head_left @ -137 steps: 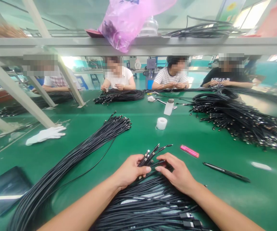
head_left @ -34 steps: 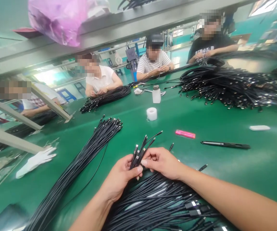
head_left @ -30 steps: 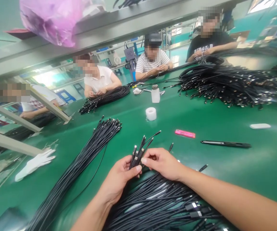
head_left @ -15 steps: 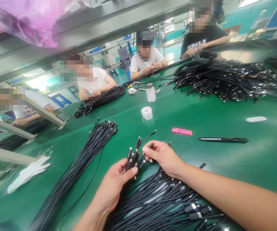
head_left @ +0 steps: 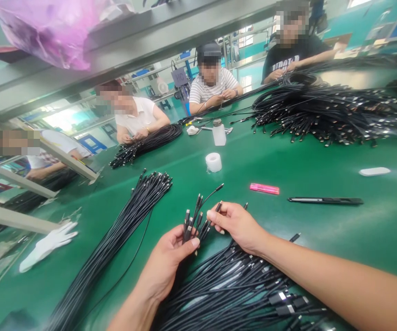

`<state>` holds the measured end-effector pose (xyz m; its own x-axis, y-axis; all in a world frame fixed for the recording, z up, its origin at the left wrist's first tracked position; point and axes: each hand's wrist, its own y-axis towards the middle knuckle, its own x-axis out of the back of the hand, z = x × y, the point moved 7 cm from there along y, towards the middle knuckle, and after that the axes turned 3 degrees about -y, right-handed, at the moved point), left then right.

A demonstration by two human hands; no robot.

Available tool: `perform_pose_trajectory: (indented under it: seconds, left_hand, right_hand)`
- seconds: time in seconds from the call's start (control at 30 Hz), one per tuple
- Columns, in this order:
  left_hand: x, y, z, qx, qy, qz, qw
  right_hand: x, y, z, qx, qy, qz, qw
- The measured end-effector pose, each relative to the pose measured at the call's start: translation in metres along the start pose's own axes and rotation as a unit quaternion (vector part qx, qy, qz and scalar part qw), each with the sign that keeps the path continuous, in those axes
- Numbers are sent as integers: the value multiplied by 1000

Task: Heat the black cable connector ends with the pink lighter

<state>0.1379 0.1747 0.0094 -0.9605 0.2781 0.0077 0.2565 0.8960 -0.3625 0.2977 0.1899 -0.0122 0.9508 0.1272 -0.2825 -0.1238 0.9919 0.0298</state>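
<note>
My left hand (head_left: pixel 176 250) is closed round a small bunch of black USB cables (head_left: pixel 189 225), their plug ends sticking up above the thumb. Just right of it, my right hand (head_left: pixel 235 225) pinches one cable connector (head_left: pixel 218 207) between thumb and fingertips. Below both hands spreads a loose pile of black cables (head_left: pixel 215 294), with metal plugs pointing right. To the left lies a long straight bundle of black cables (head_left: pixel 116 239), its connector ends together at the top. One stray cable curves away beside that bundle.
On the green table (head_left: pixel 322 248) lie a pink case (head_left: pixel 264 189), a black utility knife (head_left: pixel 326 201), a tape roll (head_left: pixel 213 162), a white bottle (head_left: pixel 219 134) and a white glove (head_left: pixel 48 246). Several co-workers sit opposite near cable heaps (head_left: pixel 322 110). A metal beam (head_left: pixel 133 50) crosses above.
The view has shifted slightly, so the table items appear a little further right. My right fingers still pinch a connector, and the plugs in my left hand have spread slightly.
</note>
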Motion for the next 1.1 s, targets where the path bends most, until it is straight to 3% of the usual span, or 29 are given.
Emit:
perform_pose_trajectory:
  seconds: [0.27, 0.53, 0.77, 0.97, 1.1]
  left_hand:
    - [-4, -1, 0, 2, -1, 26, 1000]
    - [-4, 0, 2, -6, -2, 37, 999]
    - [-1, -1, -3, -37, -24, -3, 999]
    - [-12, -2, -4, -50, -42, 48, 997]
    - [-13, 0, 0, -50, -38, 50, 997]
  right_hand:
    - [2, -1, 3, -13, -19, -17, 1000]
    - [0, -1, 2, -20, -18, 3, 1000]
    - [-5, -4, 8, 0, 9, 36, 999]
    - [-15, -9, 16, -2, -13, 57, 998]
    - [-20, -11, 15, 18, -34, 85, 996]
